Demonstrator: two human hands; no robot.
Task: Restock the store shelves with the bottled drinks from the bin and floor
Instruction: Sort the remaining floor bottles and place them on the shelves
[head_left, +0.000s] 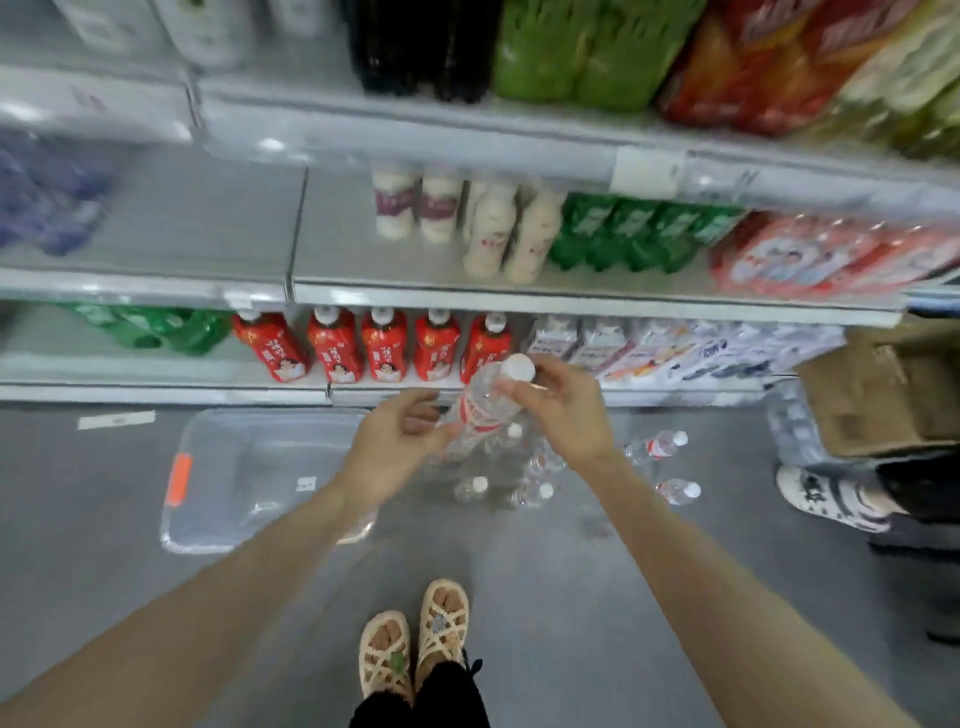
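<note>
A clear water bottle (485, 397) with a white cap and a red label is held tilted in front of the lowest shelf. My right hand (558, 408) grips it near the neck. My left hand (400, 441) is just left of the bottle's lower part, fingers loosely curled and touching it near the label. Several more clear bottles (524, 475) lie on the grey floor below my hands, and two others (657, 447) lie further right. A clear plastic bin (218, 483) with an orange tag sits on the floor to the left; it looks empty.
Shelves (571, 301) hold red-labelled bottles (384, 345), green bottles, white milk bottles and cartons. The middle shelf's left part is bare. Cardboard boxes (883, 389) stand at the right. Another person's shoe (826, 496) is at the right; my sandalled feet (415, 644) are below.
</note>
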